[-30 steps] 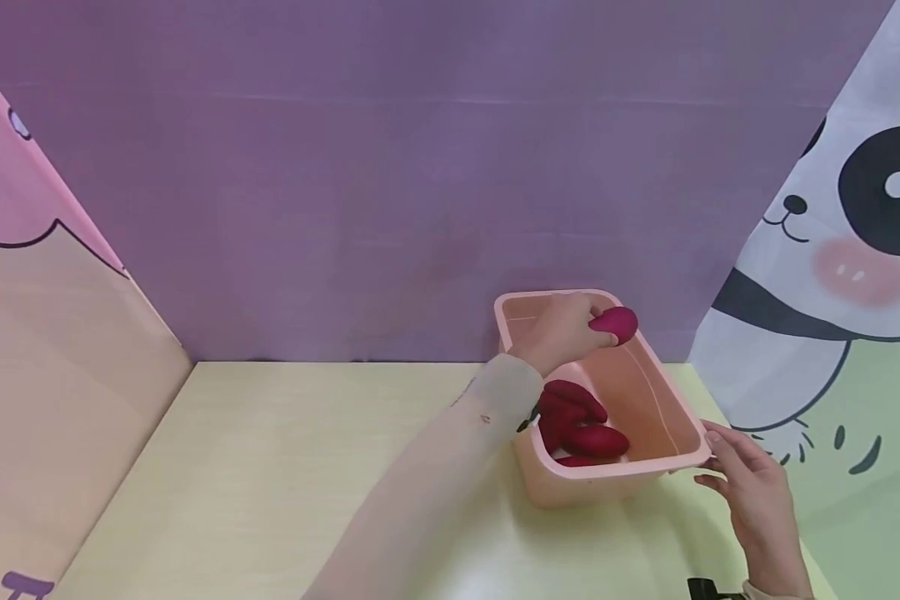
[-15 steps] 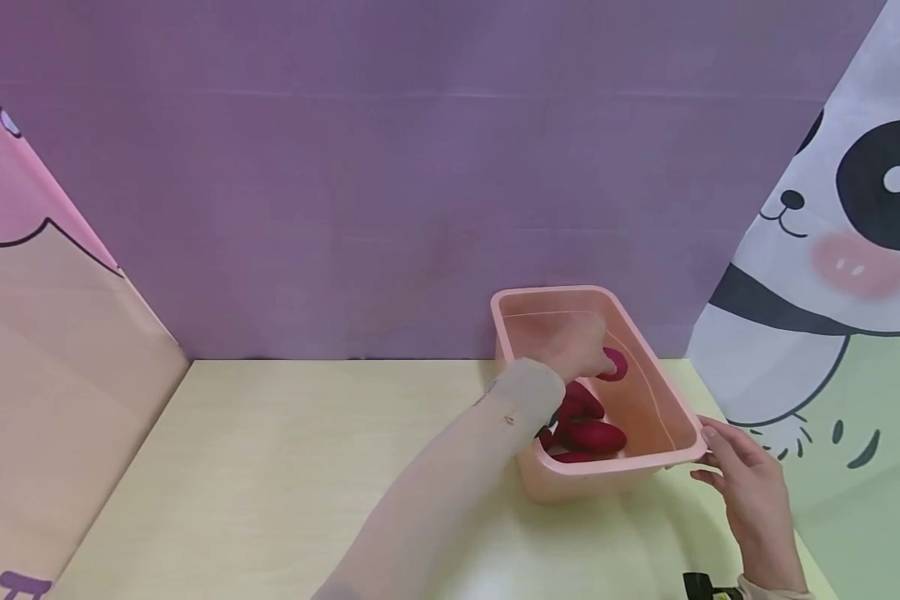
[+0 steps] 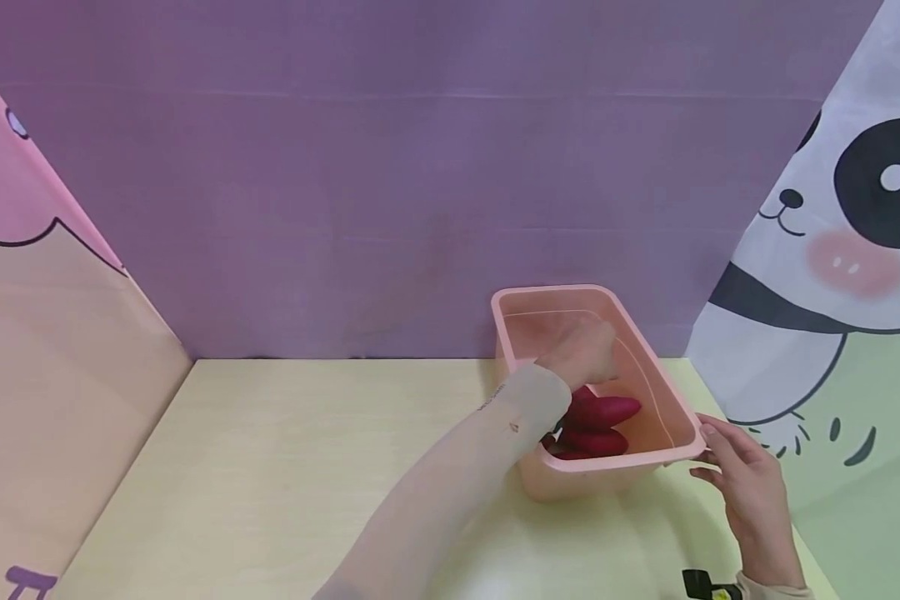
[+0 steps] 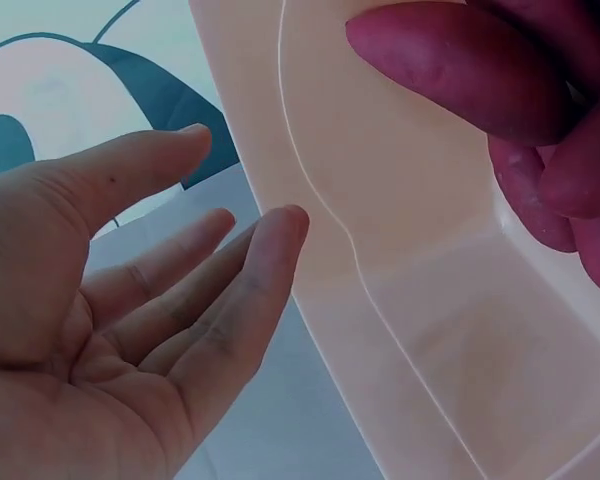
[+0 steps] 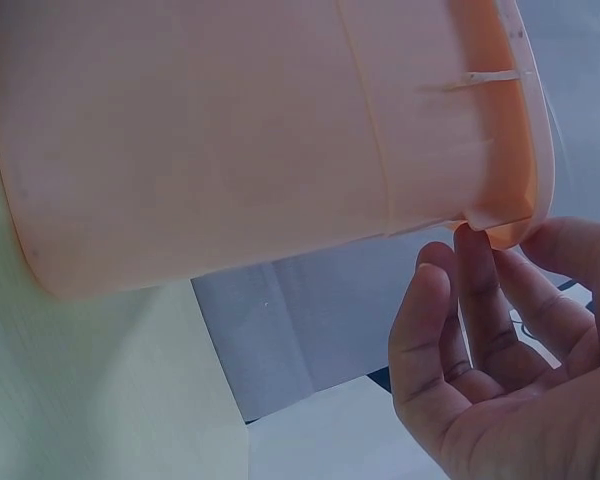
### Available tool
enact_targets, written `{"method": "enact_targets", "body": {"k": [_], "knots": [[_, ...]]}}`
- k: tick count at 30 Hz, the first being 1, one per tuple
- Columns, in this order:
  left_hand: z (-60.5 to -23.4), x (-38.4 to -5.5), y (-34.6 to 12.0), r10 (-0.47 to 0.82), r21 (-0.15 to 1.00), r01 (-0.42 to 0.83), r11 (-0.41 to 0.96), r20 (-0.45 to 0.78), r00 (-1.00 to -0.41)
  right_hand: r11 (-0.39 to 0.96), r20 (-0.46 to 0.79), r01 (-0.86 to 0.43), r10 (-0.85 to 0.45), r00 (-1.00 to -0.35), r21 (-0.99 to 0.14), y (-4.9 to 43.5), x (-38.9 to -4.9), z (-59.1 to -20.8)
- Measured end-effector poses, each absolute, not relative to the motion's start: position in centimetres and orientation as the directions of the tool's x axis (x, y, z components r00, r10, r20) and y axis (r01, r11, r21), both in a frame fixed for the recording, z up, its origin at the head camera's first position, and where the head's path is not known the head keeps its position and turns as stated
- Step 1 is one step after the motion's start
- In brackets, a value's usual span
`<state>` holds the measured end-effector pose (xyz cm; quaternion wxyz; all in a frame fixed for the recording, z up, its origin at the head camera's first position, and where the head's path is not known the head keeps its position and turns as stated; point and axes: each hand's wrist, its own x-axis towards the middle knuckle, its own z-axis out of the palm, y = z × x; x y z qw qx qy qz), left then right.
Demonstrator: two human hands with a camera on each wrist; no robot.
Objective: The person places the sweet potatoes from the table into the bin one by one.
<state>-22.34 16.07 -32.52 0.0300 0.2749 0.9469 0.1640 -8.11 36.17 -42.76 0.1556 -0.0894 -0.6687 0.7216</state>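
Observation:
My left hand (image 3: 581, 350) is inside a pink plastic bin (image 3: 506, 321), above its far part. In the left wrist view the same hand (image 4: 150, 320) has its thumb and fingers apart, holding nothing. Several dark red sweet potatoes (image 4: 460, 65) lie heaped in the near part of the bin, apart from those fingers. A topmost sweet potato (image 3: 606, 411) points right in the head view; my left arm covers part of the heap. My right hand (image 3: 750, 483) pinches the bin's near right rim corner between thumb and fingers, as the right wrist view shows at the rim (image 5: 545, 150).
The bin stands on a pale wooden table (image 3: 285, 467), near its back right. A purple backdrop (image 3: 330, 183) rises behind the table. On the right is a panel with a panda picture (image 3: 832, 250), and on the left a pink and beige panel (image 3: 45, 350).
My left hand has lowered a sweet potato into the bin and let go of it; it now lies on the heap. My right hand stays at the rim corner.

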Motion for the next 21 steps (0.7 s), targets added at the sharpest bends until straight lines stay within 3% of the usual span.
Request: {"method": "enact_targets", "body": {"k": [14, 21], "knots": [[-32.2, -21.6, 13.4, 0.594, 0.504, 0.547, 0.669, 0.08, -0.801, -0.024, 0.049, -0.063, 0.371, -0.927, -0.998, 36.3, -9.1, -42.9], [-31.7, -20.3, 11.5, 0.588, 0.541, 0.539, 0.646, 0.098, -0.803, 0.126, 0.064, 0.011, 0.572, -0.818, -0.992, 35.1, -8.6, -41.4]]}}
